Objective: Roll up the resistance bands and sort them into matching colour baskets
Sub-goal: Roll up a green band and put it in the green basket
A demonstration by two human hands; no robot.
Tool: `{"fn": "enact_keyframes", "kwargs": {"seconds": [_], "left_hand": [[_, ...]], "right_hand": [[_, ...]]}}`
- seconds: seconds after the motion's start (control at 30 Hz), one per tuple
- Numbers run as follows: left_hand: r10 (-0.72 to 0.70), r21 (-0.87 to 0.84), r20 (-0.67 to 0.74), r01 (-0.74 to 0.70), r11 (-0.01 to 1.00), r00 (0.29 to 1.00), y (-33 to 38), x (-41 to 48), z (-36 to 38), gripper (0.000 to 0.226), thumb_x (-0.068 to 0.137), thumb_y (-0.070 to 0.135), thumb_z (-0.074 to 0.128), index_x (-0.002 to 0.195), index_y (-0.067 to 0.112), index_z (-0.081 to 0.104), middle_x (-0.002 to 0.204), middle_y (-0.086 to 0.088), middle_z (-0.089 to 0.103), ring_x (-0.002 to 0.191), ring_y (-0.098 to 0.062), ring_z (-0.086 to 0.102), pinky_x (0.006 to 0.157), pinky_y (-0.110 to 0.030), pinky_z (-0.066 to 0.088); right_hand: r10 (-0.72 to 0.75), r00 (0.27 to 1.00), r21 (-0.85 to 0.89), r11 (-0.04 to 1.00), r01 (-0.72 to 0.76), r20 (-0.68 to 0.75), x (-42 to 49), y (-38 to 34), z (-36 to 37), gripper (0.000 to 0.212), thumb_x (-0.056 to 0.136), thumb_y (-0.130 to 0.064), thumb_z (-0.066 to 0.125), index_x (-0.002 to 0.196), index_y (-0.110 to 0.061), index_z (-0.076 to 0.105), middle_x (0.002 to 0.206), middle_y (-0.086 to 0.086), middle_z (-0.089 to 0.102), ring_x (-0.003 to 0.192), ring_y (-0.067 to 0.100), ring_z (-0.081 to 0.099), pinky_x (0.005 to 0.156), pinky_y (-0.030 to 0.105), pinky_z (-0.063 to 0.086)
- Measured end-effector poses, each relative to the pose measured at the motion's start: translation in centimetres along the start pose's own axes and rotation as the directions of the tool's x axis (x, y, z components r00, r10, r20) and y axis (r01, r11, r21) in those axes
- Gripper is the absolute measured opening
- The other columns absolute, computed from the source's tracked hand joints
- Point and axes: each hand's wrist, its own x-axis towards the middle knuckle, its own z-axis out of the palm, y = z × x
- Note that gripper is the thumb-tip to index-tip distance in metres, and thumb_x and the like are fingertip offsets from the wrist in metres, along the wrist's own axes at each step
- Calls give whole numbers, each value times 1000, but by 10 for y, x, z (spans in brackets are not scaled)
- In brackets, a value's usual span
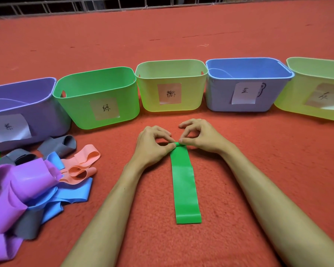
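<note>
Fingers (pixel 167 149) of both hands are curled onto the far end of the one green band (pixel 185 187). That end is pinched between thumb and fingertips by the left hand (pixel 152 145) and the right hand (pixel 201 135), and only a first small turn is rolled there. The rest of the band is laid flat on the red carpet (pixel 249 180), running straight back between the two forearms to a square near edge.

Five baskets are lined up in a curved row beyond the hands: a purple basket (pixel 37 112), a green basket (pixel 81 110), a middle yellow-green basket (pixel 148 97), a blue basket (pixel 220 97) and a right yellow-green basket (pixel 297 97). One paper label is fixed to each front wall. Neighbouring rims are set close together or touching.

One loose pile (pixel 37 180) is heaped at the left, against the purple basket's front. Purple, blue, peach and grey bands are tangled in it, with a green scrap at the frame edge. Their numbers cannot be told.

A strip of bare carpet is seen between hands and baskets, and more to the right of the green band.
</note>
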Motion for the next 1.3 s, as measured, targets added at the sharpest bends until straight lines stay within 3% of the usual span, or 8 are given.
{"fn": "enact_keyframes", "kwargs": {"seconds": [0.07,0.17,0.43,0.7,0.93,1.03,1.13,1.3], "left_hand": [[4,-4,-19,-5,1000,1000,0,0,1,10,71,38,83,80,33,83,98,15,73,96,-2,64,86,-3,29],[5,-4,-38,-5,1000,999,0,0,1,9,71,37,83,80,34,81,96,14,74,96,-3,65,87,-3,29],[-2,-51,-16,1,999,1000,6,-2,-2,16,75,11,86,80,25,81,94,7,75,90,9,64,81,4,34],[-32,-56,-5,31,998,999,5,-2,-3,10,76,21,88,77,29,83,98,11,75,94,5,64,81,4,29],[-24,-79,8,25,997,1000,6,-4,-4,12,73,17,89,79,25,84,96,11,75,93,4,65,80,2,33],[-18,-77,0,17,997,1000,6,-4,-4,14,71,14,89,79,23,84,95,10,75,93,1,66,81,2,31],[-14,-102,22,16,995,1000,7,-4,-5,16,70,11,89,80,21,84,96,8,76,93,0,69,83,0,37],[-12,-178,113,32,983,993,7,-2,-8,12,71,17,85,83,18,82,96,7,76,93,-1,71,85,-9,49]], "right_hand": [[3,1000,1,1000,-3,-3,0,0,0,22,69,-56,75,79,-37,81,124,-9,68,117,0,60,101,24,40],[-3,1000,-9,1000,3,-13,0,0,2,15,72,-49,77,79,-36,81,123,-8,69,116,-3,59,98,15,36],[-23,1000,-20,1000,22,-14,-1,-4,1,9,71,-44,80,78,-37,80,122,-7,70,115,-2,61,102,26,42],[-22,999,3,1000,22,27,-1,-5,0,15,69,-36,89,75,-41,76,125,-4,68,121,-1,58,107,29,39],[18,1000,43,999,-19,26,-2,-7,2,25,69,-59,73,78,-36,80,125,-10,67,123,6,57,109,33,38],[36,999,79,996,-39,28,-1,-6,1,23,72,-56,72,78,-36,81,124,-10,68,123,7,58,113,39,39],[10,998,35,999,-12,67,-4,-8,-2,9,71,-42,79,79,-39,81,128,-3,66,125,2,57,114,35,38],[-7,994,23,1000,4,113,-6,-13,-5,12,69,-34,85,79,-37,79,132,2,63,127,-3,53,109,23,37]]}}
